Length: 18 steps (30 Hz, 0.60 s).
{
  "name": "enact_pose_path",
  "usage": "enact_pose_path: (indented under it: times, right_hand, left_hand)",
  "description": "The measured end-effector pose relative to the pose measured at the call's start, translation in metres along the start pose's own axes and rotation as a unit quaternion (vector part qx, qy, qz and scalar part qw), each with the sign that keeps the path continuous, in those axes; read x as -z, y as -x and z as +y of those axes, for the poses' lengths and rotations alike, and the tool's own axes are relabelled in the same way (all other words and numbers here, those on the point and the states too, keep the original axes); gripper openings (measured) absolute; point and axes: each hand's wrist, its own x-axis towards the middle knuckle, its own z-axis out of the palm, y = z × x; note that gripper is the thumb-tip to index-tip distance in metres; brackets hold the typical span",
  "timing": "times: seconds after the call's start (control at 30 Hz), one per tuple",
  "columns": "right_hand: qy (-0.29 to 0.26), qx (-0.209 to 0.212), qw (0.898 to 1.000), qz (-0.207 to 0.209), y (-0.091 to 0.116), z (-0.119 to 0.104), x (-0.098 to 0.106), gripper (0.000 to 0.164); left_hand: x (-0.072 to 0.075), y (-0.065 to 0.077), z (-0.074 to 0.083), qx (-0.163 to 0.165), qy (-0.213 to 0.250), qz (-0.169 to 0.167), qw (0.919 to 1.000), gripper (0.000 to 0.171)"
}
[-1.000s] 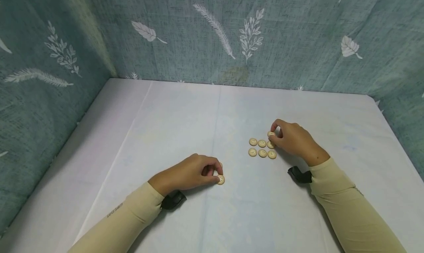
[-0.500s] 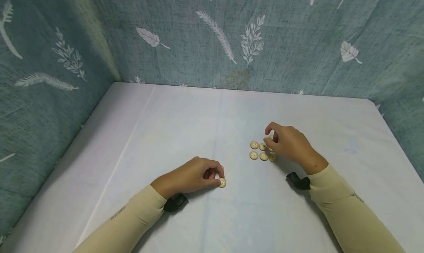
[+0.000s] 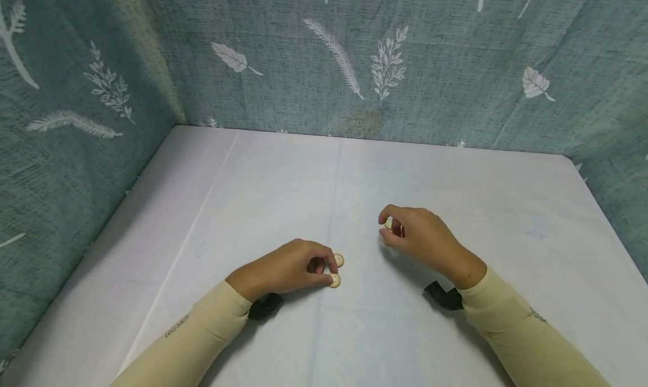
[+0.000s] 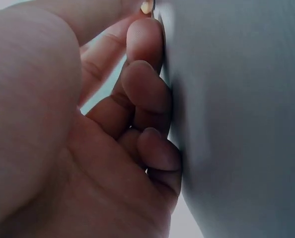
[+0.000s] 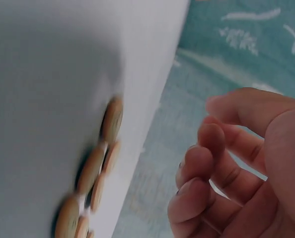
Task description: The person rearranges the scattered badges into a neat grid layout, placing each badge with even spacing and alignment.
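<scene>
In the head view my left hand (image 3: 286, 266) pinches a wooden button (image 3: 334, 280) at its edge, thumb and index finger together, low at the table. A second button (image 3: 339, 260) lies just beyond those fingertips. My right hand (image 3: 427, 238) hovers over a group of buttons, its fingers loosely bent and holding nothing. Between thumb and index shows one button (image 3: 388, 223) of that group; the hand hides the others. From the right wrist, several buttons (image 5: 90, 168) appear lying flat in close rows beside the raised hand (image 5: 232, 168). The left wrist view shows the curled fingers (image 4: 150, 87) against the table.
A white cloth covers the table (image 3: 273, 179). Green fabric with white leaf prints (image 3: 283, 94) hangs behind it and along both sides. Black straps (image 3: 445, 297) sit at the cuffs of the beige sleeves (image 3: 526, 331).
My right hand has let go of a button at the group's far right corner and moved left and nearer. The left hand, still pinching its button, has shifted slightly left.
</scene>
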Motion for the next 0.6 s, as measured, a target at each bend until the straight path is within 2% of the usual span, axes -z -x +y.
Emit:
enact_pose_path:
  times: [0.13,0.4,0.6]
  right_hand:
    - [-0.008,0.03,1.0,-0.002,0.002,-0.014,-0.006,0.012]
    - [-0.015,0.103,0.994,-0.042,0.003,-0.034,-0.023,0.013]
    - [-0.011,0.12,0.991,-0.056,0.004,-0.04,-0.027,0.017]
  left_hand:
    - [0.003,0.001,-0.001,0.003,0.004,-0.004,1.0,0.006]
    - [0.006,0.002,-0.007,0.007,0.02,-0.018,0.9996,0.008]
    - [0.009,0.002,-0.01,-0.001,0.035,-0.025,0.9991,0.009]
